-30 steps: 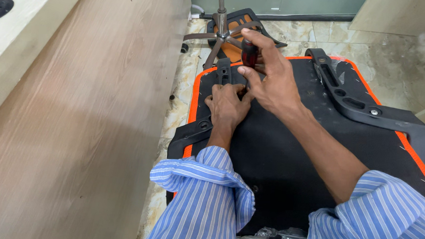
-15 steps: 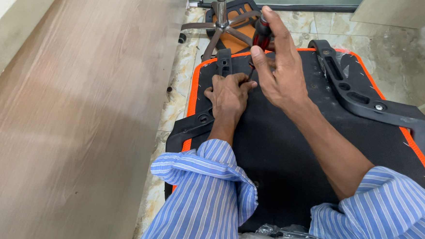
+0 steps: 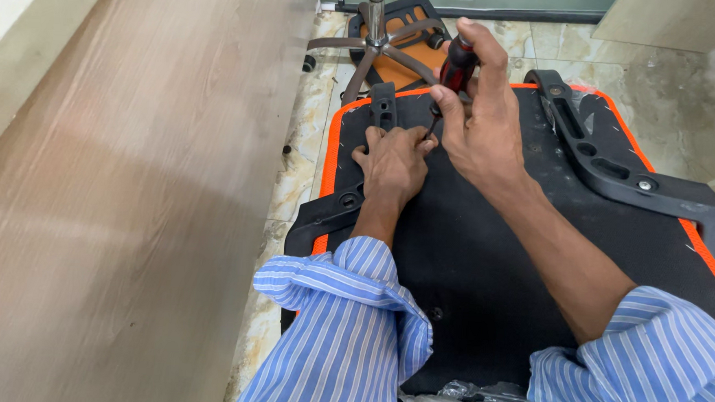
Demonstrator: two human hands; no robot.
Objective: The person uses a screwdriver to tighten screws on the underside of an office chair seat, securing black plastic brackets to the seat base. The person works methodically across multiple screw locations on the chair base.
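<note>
Red-handled screwdriver (image 3: 454,71) now more upright

Office: desk (image 3: 131,173), dismantled chair (image 3: 485,257)

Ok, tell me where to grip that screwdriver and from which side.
Grip the screwdriver by its thick red-and-black handle, coming from above and the right, as the right hand does. The thin shaft slants down toward the left hand on the black seat panel, so the handle's top stays free.

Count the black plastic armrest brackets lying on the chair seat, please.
2. One armrest bracket lies at the seat's left edge, under the left hand; the other armrest bracket runs along the right edge. Parts under the arms may be hidden.
</note>
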